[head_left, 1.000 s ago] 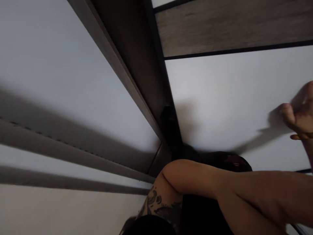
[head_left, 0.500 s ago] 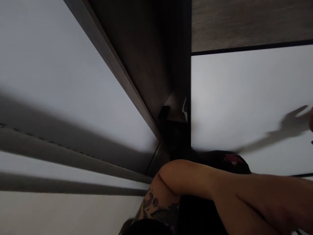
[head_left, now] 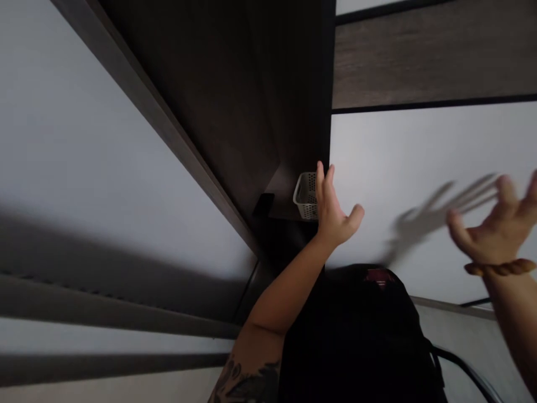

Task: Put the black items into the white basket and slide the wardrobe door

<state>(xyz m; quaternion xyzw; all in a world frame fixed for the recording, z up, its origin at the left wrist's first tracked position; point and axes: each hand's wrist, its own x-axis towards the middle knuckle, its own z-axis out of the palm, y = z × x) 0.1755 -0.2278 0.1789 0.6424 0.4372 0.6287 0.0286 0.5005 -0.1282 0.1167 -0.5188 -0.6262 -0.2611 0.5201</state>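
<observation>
My left hand [head_left: 333, 215] is raised at the dark vertical edge of a white panel [head_left: 403, 173]. Its fingers point up with the thumb spread, and nothing is in it; whether it touches the panel edge I cannot tell. Partly hidden behind this hand, a pale perforated basket [head_left: 305, 196] sits on a shelf inside the dark cabinet opening. My right hand [head_left: 497, 232], with a brown band at the wrist, is open and empty in front of the same panel, casting a shadow on it. Some of its fingers are cut off by the frame's right edge.
Left of the basket lies a small dark flat object [head_left: 263, 205]. A white door with a wood-look edge [head_left: 168, 120] slants along the left. Below my hands is a black bag-like thing [head_left: 356, 330] with a red patch, and a curved dark tube [head_left: 465, 366] at lower right.
My left arm has swung from lying across the lower right up to the panel edge. My right hand has come into view from the right. The basket now shows more fully.
</observation>
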